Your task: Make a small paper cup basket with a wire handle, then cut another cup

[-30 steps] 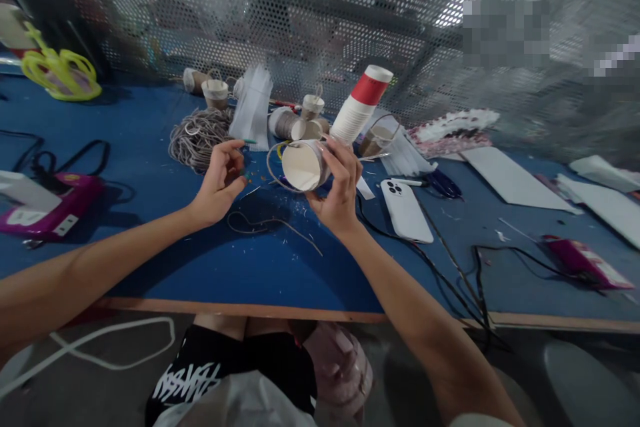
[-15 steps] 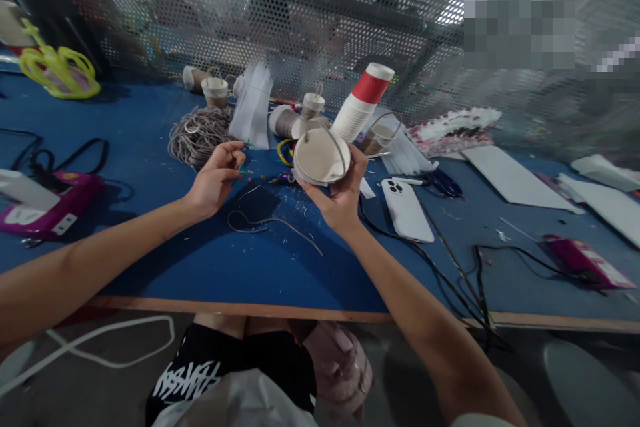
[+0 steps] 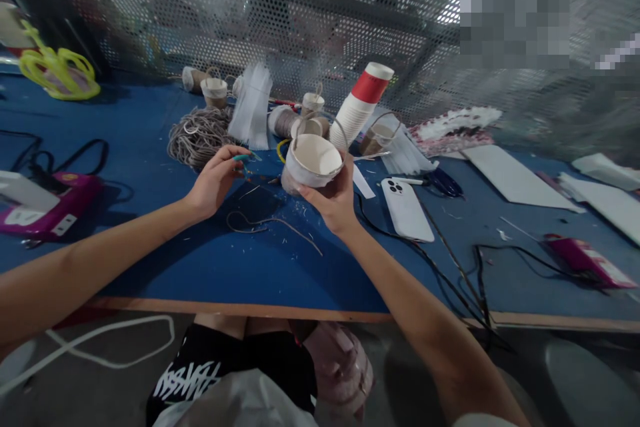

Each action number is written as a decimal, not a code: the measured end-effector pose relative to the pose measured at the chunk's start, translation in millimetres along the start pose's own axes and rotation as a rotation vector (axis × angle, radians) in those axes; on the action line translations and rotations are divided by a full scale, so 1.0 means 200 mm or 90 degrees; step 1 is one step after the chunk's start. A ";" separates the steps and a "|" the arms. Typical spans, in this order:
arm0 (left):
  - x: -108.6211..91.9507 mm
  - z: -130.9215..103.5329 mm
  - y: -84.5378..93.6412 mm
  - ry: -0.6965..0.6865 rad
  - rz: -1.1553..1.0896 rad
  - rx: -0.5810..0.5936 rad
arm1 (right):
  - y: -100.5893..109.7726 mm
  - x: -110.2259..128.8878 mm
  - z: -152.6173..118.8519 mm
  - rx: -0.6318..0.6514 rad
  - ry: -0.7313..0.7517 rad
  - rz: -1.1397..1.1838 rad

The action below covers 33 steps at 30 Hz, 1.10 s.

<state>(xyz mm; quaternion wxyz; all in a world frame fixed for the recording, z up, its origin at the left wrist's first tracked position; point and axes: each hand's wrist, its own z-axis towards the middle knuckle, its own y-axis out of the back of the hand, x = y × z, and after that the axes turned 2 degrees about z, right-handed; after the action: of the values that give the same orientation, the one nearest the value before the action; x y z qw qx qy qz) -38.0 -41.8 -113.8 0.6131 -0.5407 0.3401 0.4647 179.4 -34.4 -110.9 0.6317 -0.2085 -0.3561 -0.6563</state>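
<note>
room for your hands over the near blue tabletop (image 3: 240, 273) between your forearms, a loose cord (image 3: 270, 221) lying across it, grey yarn bundle (image 3: 196, 140) beyond your left hand (image 3: 215, 183), leaning cup stack (image 3: 357, 103) behind your right hand (image 3: 336, 203), phone (image 3: 407, 210) beside it

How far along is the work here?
Looks finished: three cups with brown sides and looped handles behind the hands. In hand: the right hand holds a pale cup with its loop on but no brown visible; the left hand pinches a thin teal item. Probably left: that cup's side. Whether the stacked white cups count, I can't tell.
</note>
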 end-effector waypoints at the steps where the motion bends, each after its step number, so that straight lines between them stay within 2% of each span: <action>1: 0.00 0.00 0.01 -0.015 0.020 0.014 | 0.00 0.01 0.00 -0.002 0.006 0.007; 4: 0.00 0.00 0.02 -0.046 0.089 0.034 | 0.00 0.04 -0.01 0.015 0.013 -0.001; 8: -0.03 0.01 0.03 -0.061 0.187 -0.002 | 0.01 0.07 -0.01 0.097 -0.034 0.028; 12: -0.05 0.02 0.03 -0.086 0.153 0.013 | 0.03 0.09 -0.01 0.199 -0.046 0.103; 16: -0.07 0.03 0.04 -0.031 0.153 0.123 | 0.05 0.11 0.00 0.267 -0.067 0.084; 21: -0.12 0.03 0.04 0.084 0.278 0.347 | 0.06 0.11 0.01 0.364 -0.173 0.147; 24: -0.14 0.01 0.04 0.112 0.303 0.439 | 0.06 0.11 0.01 0.379 -0.214 0.187; 26: -0.15 0.01 0.04 0.092 0.295 0.449 | 0.07 0.11 0.01 0.371 -0.246 0.189; 28: -0.15 -0.01 0.05 0.043 0.295 0.425 | 0.08 0.10 0.01 0.355 -0.287 0.186; 33: -0.12 -0.04 0.04 -0.139 0.307 0.339 | 0.09 0.09 0.00 0.323 -0.349 0.226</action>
<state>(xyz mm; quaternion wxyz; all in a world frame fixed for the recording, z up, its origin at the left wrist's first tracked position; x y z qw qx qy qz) -53.0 -54.1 -95.8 0.6378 -0.2136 0.4993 0.5461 194.5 -46.0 -95.2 0.6482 -0.2715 -0.6203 -0.3484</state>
